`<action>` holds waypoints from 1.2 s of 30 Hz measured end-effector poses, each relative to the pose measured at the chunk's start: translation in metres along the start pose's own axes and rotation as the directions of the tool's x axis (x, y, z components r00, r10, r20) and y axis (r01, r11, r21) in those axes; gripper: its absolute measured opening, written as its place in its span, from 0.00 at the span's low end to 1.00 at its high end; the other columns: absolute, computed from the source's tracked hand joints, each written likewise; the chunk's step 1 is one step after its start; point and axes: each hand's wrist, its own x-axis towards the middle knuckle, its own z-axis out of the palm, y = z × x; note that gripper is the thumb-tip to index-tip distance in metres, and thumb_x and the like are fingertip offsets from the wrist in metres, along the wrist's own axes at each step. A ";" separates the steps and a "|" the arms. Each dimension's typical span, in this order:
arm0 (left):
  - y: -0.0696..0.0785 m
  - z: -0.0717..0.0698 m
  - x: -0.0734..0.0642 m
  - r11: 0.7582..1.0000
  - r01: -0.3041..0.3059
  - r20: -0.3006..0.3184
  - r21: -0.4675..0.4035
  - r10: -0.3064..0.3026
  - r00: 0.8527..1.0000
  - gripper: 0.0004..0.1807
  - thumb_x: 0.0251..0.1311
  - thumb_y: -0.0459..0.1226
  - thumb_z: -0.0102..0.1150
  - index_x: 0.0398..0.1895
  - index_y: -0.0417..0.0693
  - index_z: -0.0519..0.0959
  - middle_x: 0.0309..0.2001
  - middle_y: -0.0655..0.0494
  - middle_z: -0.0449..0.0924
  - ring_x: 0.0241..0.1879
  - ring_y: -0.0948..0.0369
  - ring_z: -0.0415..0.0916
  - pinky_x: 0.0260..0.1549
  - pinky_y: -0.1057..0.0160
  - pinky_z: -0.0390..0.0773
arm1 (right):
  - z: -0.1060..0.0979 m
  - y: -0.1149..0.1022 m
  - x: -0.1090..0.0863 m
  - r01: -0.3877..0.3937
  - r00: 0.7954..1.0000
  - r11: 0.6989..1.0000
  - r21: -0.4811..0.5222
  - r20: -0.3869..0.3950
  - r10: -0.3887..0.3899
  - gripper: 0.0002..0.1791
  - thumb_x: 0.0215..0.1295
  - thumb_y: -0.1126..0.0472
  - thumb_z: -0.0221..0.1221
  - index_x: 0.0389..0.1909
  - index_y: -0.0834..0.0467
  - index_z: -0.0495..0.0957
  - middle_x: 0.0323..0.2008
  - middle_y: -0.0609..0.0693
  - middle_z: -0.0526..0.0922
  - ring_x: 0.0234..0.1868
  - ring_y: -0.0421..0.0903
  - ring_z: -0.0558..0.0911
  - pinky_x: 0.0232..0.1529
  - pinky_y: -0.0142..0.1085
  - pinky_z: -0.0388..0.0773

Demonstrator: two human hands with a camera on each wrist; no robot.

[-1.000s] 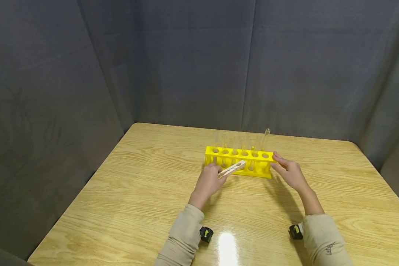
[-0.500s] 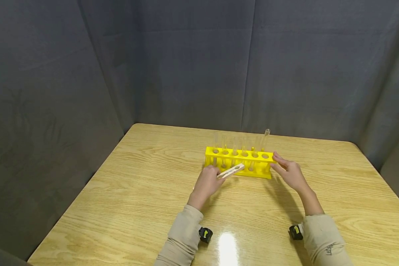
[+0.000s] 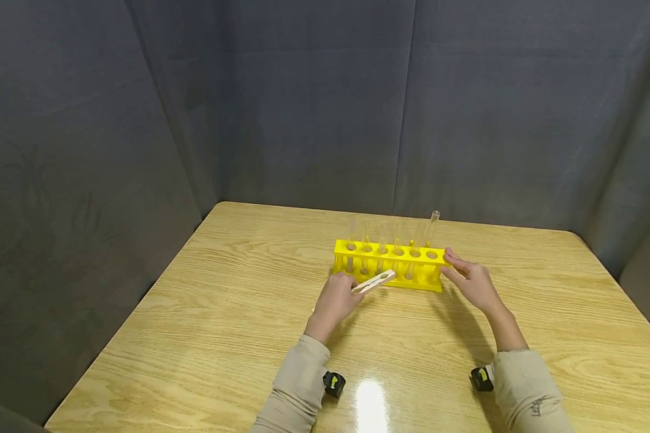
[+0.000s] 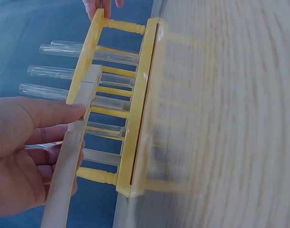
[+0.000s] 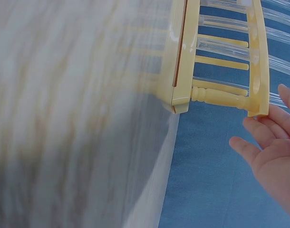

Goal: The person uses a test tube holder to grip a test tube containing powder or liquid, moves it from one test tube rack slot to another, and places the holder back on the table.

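Observation:
A yellow test tube rack [image 3: 391,251] stands on the table with several clear glass tubes [image 4: 50,71] upright in its holes. One taller tube [image 3: 434,220] leans behind its right end. My left hand [image 3: 336,300] grips a pale wooden test tube clamp [image 3: 376,281], with the thumb along one side and curled fingers behind. The clamp points up and to the right, in front of the rack, with no tube in its tip. My right hand [image 3: 472,285] holds the right end of the rack's top plate, its fingertips above and below the edge; the thumb is spread in the right wrist view.
The wood-grain table [image 3: 222,313] spreads around the rack, its far edge close behind. Dark grey curtains [image 3: 314,108] hang at the back and sides. Black wrist cameras [image 3: 333,383] sit at both beige sleeves.
My left hand has drawn slightly down and toward me, and the clamp's tip has dropped a little away from the rack. The right hand and the rack look unmoved.

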 end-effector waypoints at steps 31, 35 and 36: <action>-0.007 0.005 0.001 0.997 0.047 0.049 -0.066 -0.044 0.998 0.05 0.50 0.33 0.63 0.23 0.39 0.81 0.22 0.56 0.75 0.19 0.65 0.64 0.21 0.69 0.67 | -0.002 0.003 0.001 -0.008 1.000 1.000 -0.002 0.004 0.008 0.27 0.65 0.59 0.51 0.55 0.77 0.61 0.60 0.67 0.58 0.59 0.63 0.59 0.51 0.49 0.61; -0.008 0.005 0.001 0.997 0.045 0.043 -0.057 -0.043 0.998 0.06 0.49 0.33 0.63 0.19 0.40 0.79 0.18 0.58 0.71 0.17 0.65 0.60 0.18 0.70 0.64 | -0.002 0.004 0.001 -0.008 1.000 1.000 -0.007 0.000 0.008 0.27 0.65 0.59 0.51 0.55 0.77 0.61 0.60 0.67 0.58 0.59 0.63 0.60 0.51 0.49 0.61; -0.008 0.005 0.001 0.997 0.047 0.042 -0.061 -0.045 0.998 0.07 0.49 0.33 0.63 0.18 0.41 0.79 0.17 0.58 0.70 0.17 0.65 0.60 0.17 0.70 0.63 | -0.002 0.004 0.001 -0.010 1.000 1.000 -0.005 -0.001 0.010 0.27 0.65 0.58 0.52 0.55 0.77 0.61 0.60 0.66 0.58 0.59 0.63 0.60 0.51 0.49 0.61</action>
